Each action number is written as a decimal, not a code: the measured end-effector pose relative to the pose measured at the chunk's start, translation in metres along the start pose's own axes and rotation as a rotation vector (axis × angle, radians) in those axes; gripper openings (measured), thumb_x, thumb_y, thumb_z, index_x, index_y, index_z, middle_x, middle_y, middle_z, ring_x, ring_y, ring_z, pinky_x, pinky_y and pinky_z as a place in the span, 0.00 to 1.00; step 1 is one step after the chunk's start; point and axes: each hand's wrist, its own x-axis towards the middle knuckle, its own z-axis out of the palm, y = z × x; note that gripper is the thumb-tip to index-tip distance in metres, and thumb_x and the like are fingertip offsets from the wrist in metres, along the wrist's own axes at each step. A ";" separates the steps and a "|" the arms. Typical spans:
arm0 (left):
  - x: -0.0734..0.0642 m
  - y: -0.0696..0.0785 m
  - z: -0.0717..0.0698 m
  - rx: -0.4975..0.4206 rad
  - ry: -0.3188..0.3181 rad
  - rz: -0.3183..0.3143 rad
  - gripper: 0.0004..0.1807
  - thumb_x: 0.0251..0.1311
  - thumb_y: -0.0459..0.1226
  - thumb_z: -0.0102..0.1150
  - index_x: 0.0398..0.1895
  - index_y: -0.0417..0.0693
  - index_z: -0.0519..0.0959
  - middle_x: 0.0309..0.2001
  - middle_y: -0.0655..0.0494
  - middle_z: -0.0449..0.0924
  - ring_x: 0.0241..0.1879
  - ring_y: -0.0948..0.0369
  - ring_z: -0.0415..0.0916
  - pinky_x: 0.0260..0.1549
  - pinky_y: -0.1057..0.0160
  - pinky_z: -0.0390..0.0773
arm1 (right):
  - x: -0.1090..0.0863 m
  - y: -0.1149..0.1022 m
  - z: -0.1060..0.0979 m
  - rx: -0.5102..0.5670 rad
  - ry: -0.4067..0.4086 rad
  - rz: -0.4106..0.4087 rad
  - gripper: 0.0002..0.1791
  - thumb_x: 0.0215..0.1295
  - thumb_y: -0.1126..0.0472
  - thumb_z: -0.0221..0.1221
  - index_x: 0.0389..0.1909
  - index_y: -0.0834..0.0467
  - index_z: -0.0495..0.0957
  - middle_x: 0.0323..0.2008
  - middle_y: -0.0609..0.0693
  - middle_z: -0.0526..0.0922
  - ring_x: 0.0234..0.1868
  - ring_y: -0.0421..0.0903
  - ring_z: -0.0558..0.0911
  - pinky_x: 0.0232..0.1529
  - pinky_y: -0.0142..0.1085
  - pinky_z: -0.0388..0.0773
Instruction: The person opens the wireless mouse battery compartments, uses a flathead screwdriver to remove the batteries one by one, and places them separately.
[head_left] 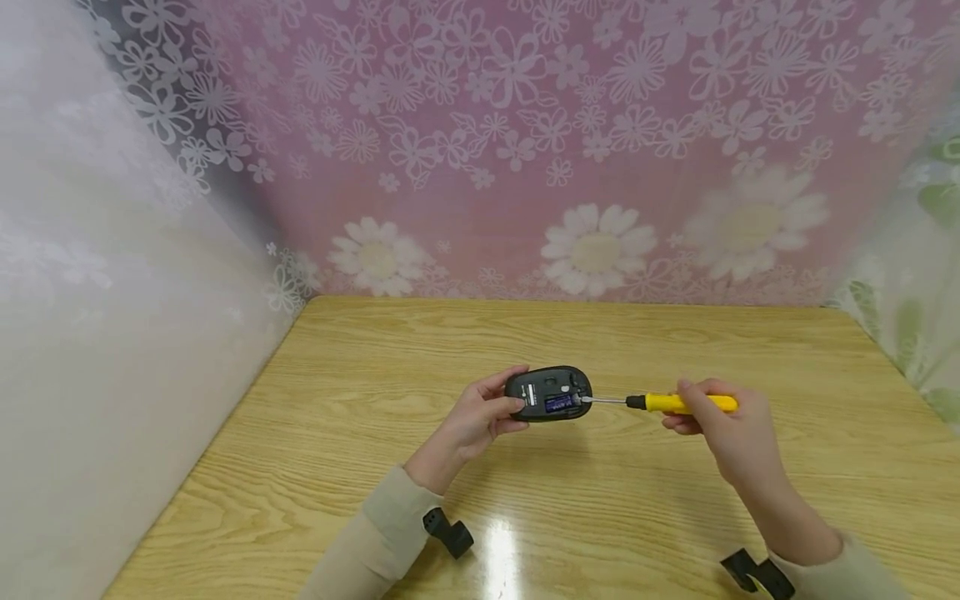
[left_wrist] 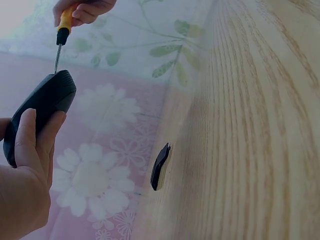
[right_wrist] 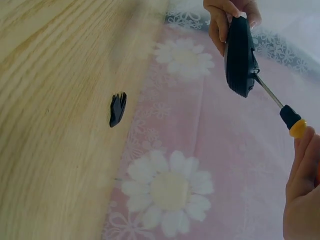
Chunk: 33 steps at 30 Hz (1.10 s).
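My left hand [head_left: 480,414] grips a black computer mouse [head_left: 538,408] above the table, its underside turned up toward the head view. A purple battery [head_left: 558,403] lies in the uncovered compartment beside a white label. In my right hand [head_left: 731,425] is a screwdriver [head_left: 675,403] with a yellow handle and black collar. Its metal shaft [right_wrist: 270,94] points left, and the tip meets the mouse at the battery's end of the compartment. Both wrist views show the mouse edge-on, with the shaft reaching it.
A small black plastic piece with pointed prongs [right_wrist: 117,109] lies on the wood-grain table [head_left: 390,350]; the head view does not show it. Flowered pink sheeting [head_left: 480,167] hangs behind the table's far edge, and a pale curtain [head_left: 112,333] stands along the left.
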 end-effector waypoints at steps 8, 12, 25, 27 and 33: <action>0.000 -0.002 0.002 0.045 0.035 0.047 0.31 0.52 0.19 0.47 0.63 0.41 0.61 0.55 0.39 0.62 0.45 0.51 0.72 0.28 0.68 0.78 | 0.000 0.043 0.004 -0.244 0.107 -0.340 0.06 0.55 0.71 0.56 0.24 0.69 0.79 0.19 0.54 0.80 0.17 0.42 0.79 0.18 0.30 0.77; 0.000 -0.002 0.003 0.034 0.050 0.053 0.31 0.53 0.19 0.47 0.62 0.42 0.62 0.55 0.40 0.62 0.44 0.52 0.73 0.28 0.69 0.78 | 0.019 0.109 -0.017 -0.183 0.101 -0.371 0.05 0.56 0.69 0.57 0.28 0.66 0.81 0.22 0.57 0.81 0.19 0.45 0.80 0.18 0.32 0.77; 0.003 -0.003 0.001 -0.046 0.042 0.002 0.30 0.54 0.20 0.44 0.63 0.43 0.61 0.57 0.37 0.59 0.40 0.53 0.75 0.27 0.70 0.78 | -0.002 0.010 0.007 0.152 0.079 0.062 0.09 0.61 0.63 0.54 0.24 0.58 0.81 0.21 0.49 0.81 0.19 0.42 0.80 0.23 0.30 0.78; 0.002 -0.003 0.002 -0.057 0.039 -0.007 0.30 0.54 0.20 0.44 0.63 0.43 0.61 0.58 0.37 0.58 0.40 0.53 0.75 0.27 0.70 0.78 | -0.003 0.008 0.010 0.119 0.101 0.032 0.10 0.60 0.64 0.54 0.22 0.57 0.81 0.22 0.48 0.81 0.18 0.41 0.80 0.22 0.30 0.77; 0.002 -0.004 0.002 -0.057 0.035 -0.005 0.31 0.54 0.20 0.44 0.63 0.42 0.60 0.57 0.37 0.59 0.39 0.54 0.75 0.27 0.70 0.78 | -0.001 0.024 0.008 -0.029 0.131 -0.071 0.12 0.61 0.64 0.54 0.25 0.70 0.79 0.23 0.51 0.81 0.19 0.44 0.80 0.22 0.32 0.78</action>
